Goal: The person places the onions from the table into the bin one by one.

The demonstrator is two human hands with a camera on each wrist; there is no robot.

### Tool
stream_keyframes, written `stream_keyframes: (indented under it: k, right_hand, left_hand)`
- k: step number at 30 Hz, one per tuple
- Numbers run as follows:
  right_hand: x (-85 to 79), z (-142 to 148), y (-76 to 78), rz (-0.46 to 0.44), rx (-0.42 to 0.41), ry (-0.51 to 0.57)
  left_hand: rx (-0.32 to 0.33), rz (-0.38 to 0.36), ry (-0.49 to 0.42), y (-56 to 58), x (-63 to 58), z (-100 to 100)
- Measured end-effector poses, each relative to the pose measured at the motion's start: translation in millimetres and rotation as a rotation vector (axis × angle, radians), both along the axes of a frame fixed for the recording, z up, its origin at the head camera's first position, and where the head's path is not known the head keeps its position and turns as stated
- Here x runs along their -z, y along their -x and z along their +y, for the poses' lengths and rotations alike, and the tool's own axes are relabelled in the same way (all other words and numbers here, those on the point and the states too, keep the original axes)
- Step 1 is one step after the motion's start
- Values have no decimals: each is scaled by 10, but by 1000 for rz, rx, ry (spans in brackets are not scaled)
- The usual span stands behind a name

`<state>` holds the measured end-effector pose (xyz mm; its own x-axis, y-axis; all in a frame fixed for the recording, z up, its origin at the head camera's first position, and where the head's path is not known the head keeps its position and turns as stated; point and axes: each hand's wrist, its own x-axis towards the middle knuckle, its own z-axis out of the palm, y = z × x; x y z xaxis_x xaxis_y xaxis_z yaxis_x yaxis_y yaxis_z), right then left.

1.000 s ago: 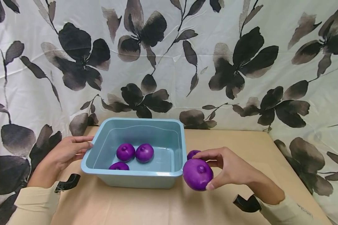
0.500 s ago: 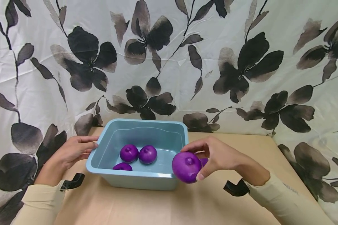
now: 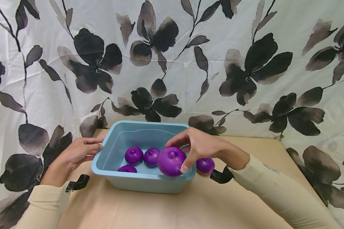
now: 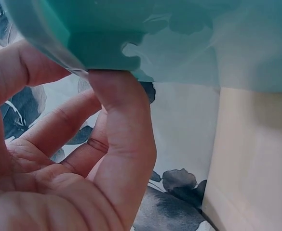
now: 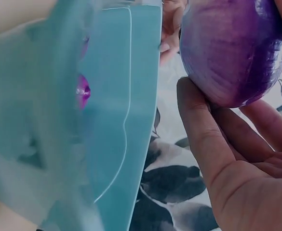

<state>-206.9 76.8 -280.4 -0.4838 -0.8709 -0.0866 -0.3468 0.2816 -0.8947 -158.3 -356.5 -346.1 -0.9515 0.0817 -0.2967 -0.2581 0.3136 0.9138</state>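
A purple onion (image 3: 172, 161) is gripped between the thumb and fingers of my right hand (image 3: 204, 147), above the right part of a light blue plastic tub (image 3: 143, 176). Inside the tub lie three more purple onions: one (image 3: 133, 155) at the left, one (image 3: 151, 157) beside it, and one (image 3: 127, 169) partly hidden by the front rim. My left hand (image 3: 75, 154) holds the tub's left rim; in the left wrist view the thumb (image 4: 121, 101) presses against the rim's underside. The right wrist view shows the held onion (image 5: 232, 53) close up, beside the tub wall.
Another purple onion (image 3: 205, 165) sits on the tan table (image 3: 218, 203), just right of the tub. Behind the table hangs a white cloth (image 3: 177, 76) with dark flowers. A black wrist mount (image 3: 222, 175) sticks out from the right sleeve.
My right hand has carried the onion leftward from beside the tub to over it, uncovering the onion on the table. The left hand stays at the rim. The head view has shifted slightly.
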Motion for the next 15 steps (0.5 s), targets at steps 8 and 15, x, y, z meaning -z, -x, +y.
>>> stream_keyframes:
  k: [8, 15]
  right_hand:
    - [-66, -277, 134, -39, -51, -4]
    - [-54, -621, 383, -45, -192, 18]
  left_hand:
    - [-17, 0, -2, -8, -2, 26]
    - [-20, 9, -7, -25, -16, 27]
